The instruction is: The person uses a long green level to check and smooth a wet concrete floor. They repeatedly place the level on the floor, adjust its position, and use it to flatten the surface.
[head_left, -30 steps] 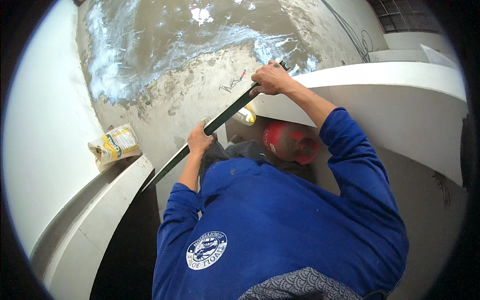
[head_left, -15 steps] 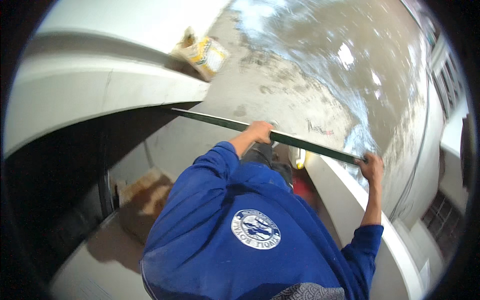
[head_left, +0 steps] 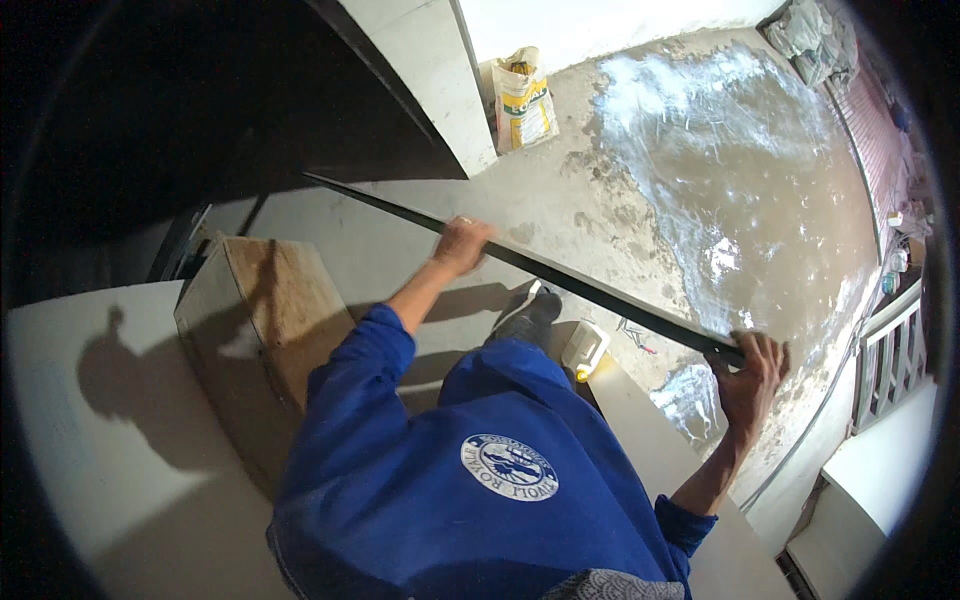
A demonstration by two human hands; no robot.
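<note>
Long dark straightedge, gripped by left hand, right hand

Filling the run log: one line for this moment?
left hand: grips bar | right hand: grips bar end | bar: slanted above floor

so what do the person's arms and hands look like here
Both arms wear long bright blue sleeves of a work jacket, pushed up past the wrists so the forearms show. The left hand and right hand are bare: no gloves. The jacket carries a round white and blue badge.
</note>
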